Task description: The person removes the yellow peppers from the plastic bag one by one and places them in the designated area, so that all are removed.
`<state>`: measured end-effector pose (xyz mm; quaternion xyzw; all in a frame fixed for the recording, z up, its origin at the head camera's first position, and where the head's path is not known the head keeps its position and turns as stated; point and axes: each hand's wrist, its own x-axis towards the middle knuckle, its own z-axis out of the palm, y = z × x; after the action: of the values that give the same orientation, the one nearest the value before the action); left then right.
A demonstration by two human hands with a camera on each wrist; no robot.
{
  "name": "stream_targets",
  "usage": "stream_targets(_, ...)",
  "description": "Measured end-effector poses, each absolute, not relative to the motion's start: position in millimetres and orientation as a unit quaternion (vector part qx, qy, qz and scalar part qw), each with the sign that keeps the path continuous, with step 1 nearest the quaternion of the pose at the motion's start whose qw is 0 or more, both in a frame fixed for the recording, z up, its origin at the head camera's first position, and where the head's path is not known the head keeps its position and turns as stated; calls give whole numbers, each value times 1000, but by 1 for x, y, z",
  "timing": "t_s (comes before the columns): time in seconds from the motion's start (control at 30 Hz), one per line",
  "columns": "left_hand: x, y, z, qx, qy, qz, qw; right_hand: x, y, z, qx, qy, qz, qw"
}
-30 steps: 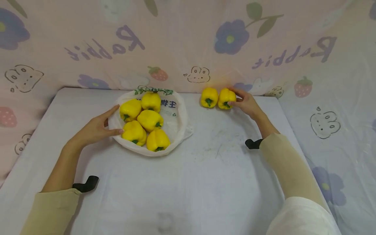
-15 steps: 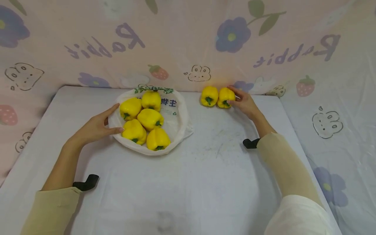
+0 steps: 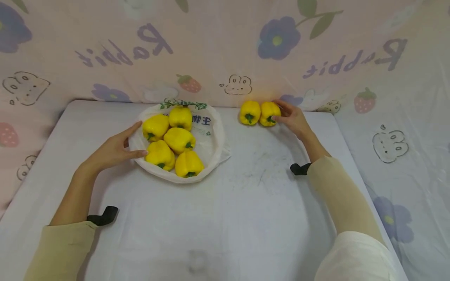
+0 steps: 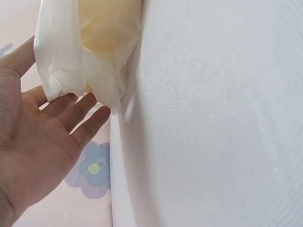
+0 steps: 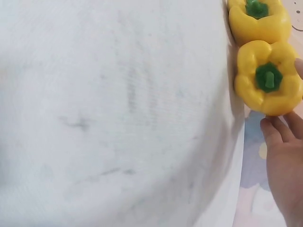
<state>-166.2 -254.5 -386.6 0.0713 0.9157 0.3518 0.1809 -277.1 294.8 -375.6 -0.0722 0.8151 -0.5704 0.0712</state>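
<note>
Several yellow bell peppers (image 3: 179, 140) lie in a white plastic bag (image 3: 213, 162) whose rim is rolled open. My left hand (image 3: 110, 151) holds the bag's left side, its thumb over the rim beside a pepper. From the left wrist view, the fingertips (image 4: 93, 124) touch the outside of the bag (image 4: 61, 52), and a pepper shows faintly through the film. At the back, my right hand (image 3: 295, 121) grips a yellow bell pepper (image 3: 269, 112) from its right side, thumb near the green stem. Another yellow bell pepper (image 3: 250, 112) sits against it on the left.
A white-covered table (image 3: 225, 222) carries everything. Its far edge meets a printed curtain (image 3: 218, 47) right behind the bag and the peppers. Black curved pieces stick out at the left cuff (image 3: 103, 216) and the right cuff (image 3: 299, 169).
The scene sits slightly higher in the head view than before. Both hands keep their hold, and the right-hand pepper has shifted barely closer to its neighbour.
</note>
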Motion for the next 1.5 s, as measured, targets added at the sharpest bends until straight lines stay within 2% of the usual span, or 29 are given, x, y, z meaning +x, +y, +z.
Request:
stream_targets(0.67, -167, -257, -383, 63, 918, 342, 190, -264, 284, -363, -116, 776, -620, -27)
stream_targets(1.0, -166, -259, -385, 62, 920, 337, 191, -257, 275, -372, -145, 775, -615, -17)
stream_targets(1.5, -168, -255, -386, 68, 921, 333, 190, -236, 255, -368, -190, 773, -604, 28)
